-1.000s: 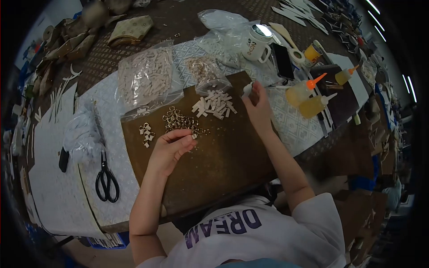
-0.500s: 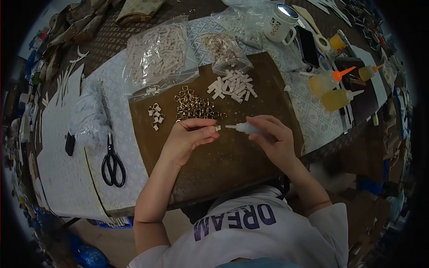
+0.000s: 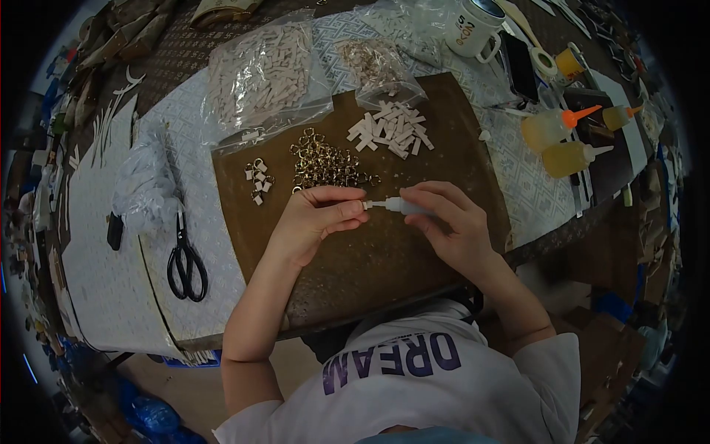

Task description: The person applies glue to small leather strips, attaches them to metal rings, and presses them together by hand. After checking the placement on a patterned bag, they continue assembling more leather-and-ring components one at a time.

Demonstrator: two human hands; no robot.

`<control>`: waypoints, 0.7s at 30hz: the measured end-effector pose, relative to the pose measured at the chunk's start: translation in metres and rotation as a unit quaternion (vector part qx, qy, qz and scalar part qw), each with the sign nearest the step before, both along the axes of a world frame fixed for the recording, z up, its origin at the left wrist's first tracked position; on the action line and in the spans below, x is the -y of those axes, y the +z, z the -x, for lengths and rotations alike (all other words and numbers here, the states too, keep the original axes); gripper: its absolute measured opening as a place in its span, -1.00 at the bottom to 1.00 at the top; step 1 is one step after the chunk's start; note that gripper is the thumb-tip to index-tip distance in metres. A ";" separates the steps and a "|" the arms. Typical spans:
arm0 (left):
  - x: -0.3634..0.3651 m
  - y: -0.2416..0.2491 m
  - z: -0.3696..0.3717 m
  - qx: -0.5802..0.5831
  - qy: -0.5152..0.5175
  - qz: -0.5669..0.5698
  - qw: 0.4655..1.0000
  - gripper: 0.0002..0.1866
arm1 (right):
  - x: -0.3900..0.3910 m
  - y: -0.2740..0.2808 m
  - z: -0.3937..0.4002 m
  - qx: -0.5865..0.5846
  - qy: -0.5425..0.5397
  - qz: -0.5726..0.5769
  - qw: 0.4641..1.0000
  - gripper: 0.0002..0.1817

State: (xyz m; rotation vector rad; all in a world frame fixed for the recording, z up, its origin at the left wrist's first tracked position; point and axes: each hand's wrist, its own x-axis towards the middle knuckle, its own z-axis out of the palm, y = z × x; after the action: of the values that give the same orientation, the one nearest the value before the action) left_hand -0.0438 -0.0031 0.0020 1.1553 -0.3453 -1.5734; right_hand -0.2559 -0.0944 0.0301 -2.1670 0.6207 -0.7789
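Note:
Between the thumb and fingers of my left hand [image 3: 322, 216] is a small white strip piece [image 3: 367, 205]. My right hand [image 3: 451, 222] grips a small white glue bottle [image 3: 403, 206] on its side, its thin nozzle at the white piece. Whether the tip touches it is too small to tell. Beyond my left hand lies a heap of gold metal rings [image 3: 322, 163] on the brown board [image 3: 362, 274]. To its left are several rings with white pieces [image 3: 259, 180], and to its upper right is a pile of white strips [image 3: 392, 129].
Black scissors [image 3: 186, 270] and a crumpled plastic bag [image 3: 148, 181] lie left. Behind the board are a bag of strips [image 3: 259, 78] and a smaller bag [image 3: 376, 63]. A mug [image 3: 470, 28], a phone [image 3: 518, 66] and yellow-liquid bottles [image 3: 566, 159] stand or lie right.
The glue bottle in my right hand has moved left, bringing its nozzle to the white piece. The view has shifted slightly. My left hand keeps its pinch.

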 end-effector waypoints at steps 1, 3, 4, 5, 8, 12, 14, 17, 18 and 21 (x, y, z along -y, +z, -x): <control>0.000 0.000 0.000 -0.001 0.000 0.000 1.000 -0.73 | 0.000 0.001 0.000 -0.001 -0.001 0.004 1.000 -0.61; 0.001 0.001 -0.001 -0.002 -0.001 0.000 1.000 -0.73 | 0.000 0.004 -0.001 0.007 -0.006 0.004 1.000 -0.61; 0.001 0.001 -0.002 -0.003 0.000 0.001 1.000 -0.73 | -0.001 0.004 -0.001 0.015 -0.009 0.000 1.000 -0.62; 0.001 0.000 -0.003 -0.005 0.001 0.001 1.000 -0.74 | -0.001 0.005 -0.001 0.023 -0.012 -0.004 1.000 -0.62; 0.000 -0.001 -0.002 -0.005 0.001 0.006 1.000 -0.74 | 0.000 0.003 -0.002 -0.001 0.006 0.010 1.000 -0.61; 0.001 -0.002 -0.002 -0.005 -0.002 0.004 1.000 -0.74 | 0.000 0.002 -0.002 -0.005 0.002 0.009 1.000 -0.61; 0.000 -0.001 -0.003 -0.012 -0.001 0.008 1.000 -0.73 | -0.001 0.006 -0.003 0.008 -0.009 0.009 1.000 -0.62; 0.000 -0.002 -0.004 -0.025 -0.001 0.012 1.000 -0.73 | -0.001 0.005 -0.004 0.020 -0.010 -0.013 1.000 -0.64; 0.000 -0.002 -0.004 -0.029 -0.002 0.013 1.000 -0.73 | -0.001 0.004 -0.004 0.030 -0.015 -0.047 0.998 -0.67; 0.000 -0.002 -0.005 -0.041 -0.002 0.005 0.999 -0.73 | 0.003 -0.002 -0.001 0.117 -0.029 -0.264 0.957 -0.72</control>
State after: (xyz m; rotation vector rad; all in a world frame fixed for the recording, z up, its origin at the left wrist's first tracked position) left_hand -0.0392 -0.0030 -0.0002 1.0785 -0.3004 -1.6151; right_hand -0.2549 -0.0971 0.0282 -1.5521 0.6797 -0.7803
